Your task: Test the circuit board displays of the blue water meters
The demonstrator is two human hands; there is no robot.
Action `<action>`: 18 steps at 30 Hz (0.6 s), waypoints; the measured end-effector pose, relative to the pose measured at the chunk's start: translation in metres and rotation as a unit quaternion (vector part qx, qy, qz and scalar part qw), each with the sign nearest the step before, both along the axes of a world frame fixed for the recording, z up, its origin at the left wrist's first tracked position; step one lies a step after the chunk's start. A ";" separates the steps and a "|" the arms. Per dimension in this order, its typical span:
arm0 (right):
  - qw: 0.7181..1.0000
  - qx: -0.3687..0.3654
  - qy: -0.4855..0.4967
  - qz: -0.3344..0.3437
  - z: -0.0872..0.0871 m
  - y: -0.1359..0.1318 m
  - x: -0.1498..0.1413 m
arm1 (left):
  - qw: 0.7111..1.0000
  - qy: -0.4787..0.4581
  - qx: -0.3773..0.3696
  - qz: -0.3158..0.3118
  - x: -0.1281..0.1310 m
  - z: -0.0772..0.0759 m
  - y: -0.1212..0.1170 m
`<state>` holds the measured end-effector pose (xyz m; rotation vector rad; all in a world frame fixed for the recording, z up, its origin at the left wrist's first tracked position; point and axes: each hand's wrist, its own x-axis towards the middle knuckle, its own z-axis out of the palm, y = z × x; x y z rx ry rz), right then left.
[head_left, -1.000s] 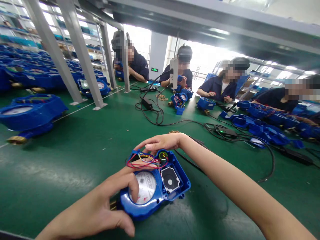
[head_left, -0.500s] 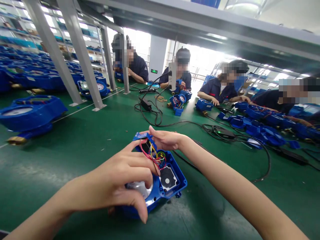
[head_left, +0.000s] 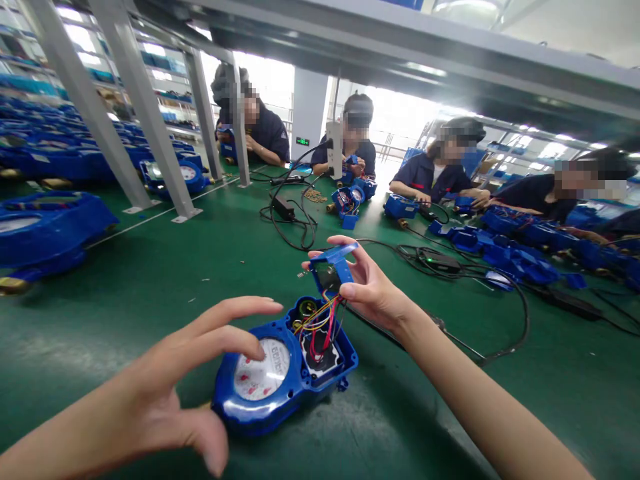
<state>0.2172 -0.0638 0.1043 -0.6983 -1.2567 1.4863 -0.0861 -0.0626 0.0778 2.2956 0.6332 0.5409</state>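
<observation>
A blue water meter (head_left: 265,407) lies on the green table, its round white dial (head_left: 263,370) facing up. Its square compartment stands uncovered and shows a black round part on a white plate. Red, yellow, white and black wires (head_left: 327,323) run up from there to a blue cover (head_left: 333,263). My right hand (head_left: 373,290) grips this cover between thumb and fingers, tilted above the compartment. Over the dial's left side is my left hand (head_left: 185,380), fingers spread around the meter and holding nothing; whether a fingertip touches the dial I cannot tell.
Another blue meter (head_left: 55,230) with a brass fitting stands at the left. Black cables (head_left: 440,263) and adapters cross the table beyond my right hand. Grey metal posts (head_left: 150,113) rise at the left. Several co-workers sit across the table among blue meters and covers (head_left: 520,260).
My right hand has raised the blue cover and swung it rightward, with the wires stretching up. My left hand has let go of the cover and drawn back left, uncovering the dial.
</observation>
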 end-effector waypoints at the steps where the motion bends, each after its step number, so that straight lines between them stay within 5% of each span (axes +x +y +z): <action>1: 1.000 0.002 0.012 -0.015 -0.004 -0.002 0.001 | 0.998 0.027 -0.045 0.019 -0.004 -0.009 -0.001; 6: 0.994 0.042 0.072 -0.071 -0.015 0.000 -0.004 | 0.980 0.003 -0.153 0.128 0.015 -0.051 -0.026; 13: 0.986 0.107 0.118 -0.052 -0.007 0.008 -0.015 | 0.941 -0.103 0.042 0.318 0.078 -0.081 -0.087; 18: 0.989 0.098 0.108 -0.014 -0.013 0.007 0.003 | 0.981 -0.049 0.057 0.178 0.052 -0.068 -0.069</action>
